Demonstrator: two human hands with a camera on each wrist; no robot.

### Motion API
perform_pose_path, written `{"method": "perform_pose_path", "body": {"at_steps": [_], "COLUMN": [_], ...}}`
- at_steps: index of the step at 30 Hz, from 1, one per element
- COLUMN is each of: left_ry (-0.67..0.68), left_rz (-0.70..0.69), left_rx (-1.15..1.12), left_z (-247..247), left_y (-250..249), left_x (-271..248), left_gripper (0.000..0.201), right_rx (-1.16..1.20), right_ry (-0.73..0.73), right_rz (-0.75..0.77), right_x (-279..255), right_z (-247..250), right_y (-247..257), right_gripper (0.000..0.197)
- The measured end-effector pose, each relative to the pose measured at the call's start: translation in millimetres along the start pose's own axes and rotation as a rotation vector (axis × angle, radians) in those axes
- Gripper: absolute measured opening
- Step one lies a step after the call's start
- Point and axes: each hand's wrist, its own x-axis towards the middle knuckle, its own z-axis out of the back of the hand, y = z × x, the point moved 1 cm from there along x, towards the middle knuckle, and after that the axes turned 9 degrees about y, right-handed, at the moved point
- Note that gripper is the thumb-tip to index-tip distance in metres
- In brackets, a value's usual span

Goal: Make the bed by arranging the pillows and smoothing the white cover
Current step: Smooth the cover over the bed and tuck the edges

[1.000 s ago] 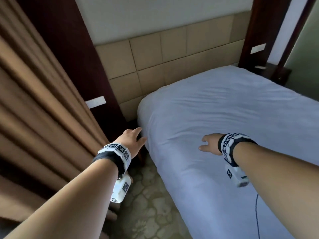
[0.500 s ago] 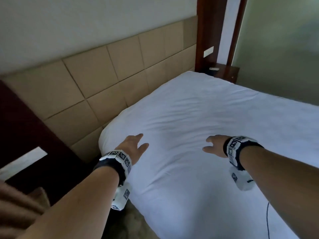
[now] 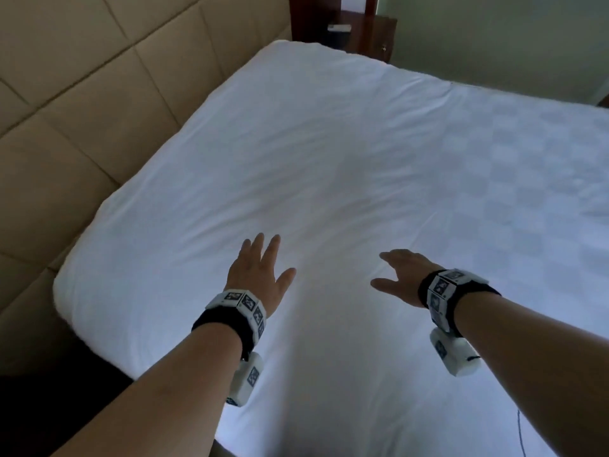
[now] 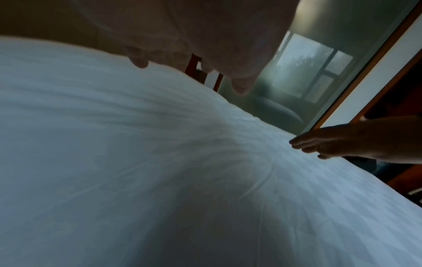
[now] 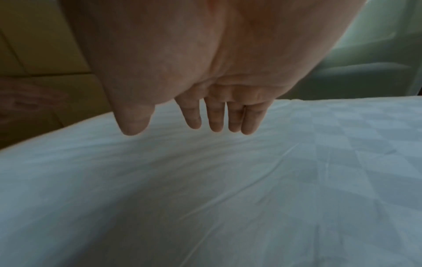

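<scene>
The white cover (image 3: 329, 159) lies spread over the whole bed, faintly creased near the head end and checked in weave toward the right. No pillow is in view. My left hand (image 3: 260, 268) hovers palm down over the near left part of the cover, fingers straight and spread. My right hand (image 3: 398, 278) is level with it to the right, also flat with straight fingers. In the right wrist view the fingers (image 5: 214, 117) hang just above the cover (image 5: 205, 180), apart from it. The left wrist view shows the cover (image 4: 137, 162) below my left hand (image 4: 205, 45).
A tan padded headboard (image 3: 82, 77) runs along the bed's left side. A dark wooden nightstand (image 3: 362, 31) stands beyond the far corner, in front of a pale green wall (image 3: 494, 37). The bed's near left corner (image 3: 75, 291) drops to dark floor.
My view has swung right, from the curtain and bed corner onto the bed. Both hands have moved forward over the cover, the left one coming in from beside the bed's edge.
</scene>
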Motion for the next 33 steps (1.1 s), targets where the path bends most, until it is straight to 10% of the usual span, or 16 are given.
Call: {"method": "perform_pose_path", "body": {"at_steps": [16,33], "left_ry": [0.206,0.241], "left_rz": [-0.23,-0.248], "left_rx": [0.18,0.319], "left_z": [-95.8,-184.3], "left_y": [-54.3,-19.7], "left_x": [258.8,251.7], "left_gripper": [0.076,0.08], "right_rx": [-0.147,-0.11], "right_ry": [-0.107,0.069], "right_rz": [-0.041,-0.09], "right_x": [272.1,300.3], "right_z": [45.9,-59.4], "right_y": [-50.1,-21.2], "right_gripper": [0.094,0.105]}}
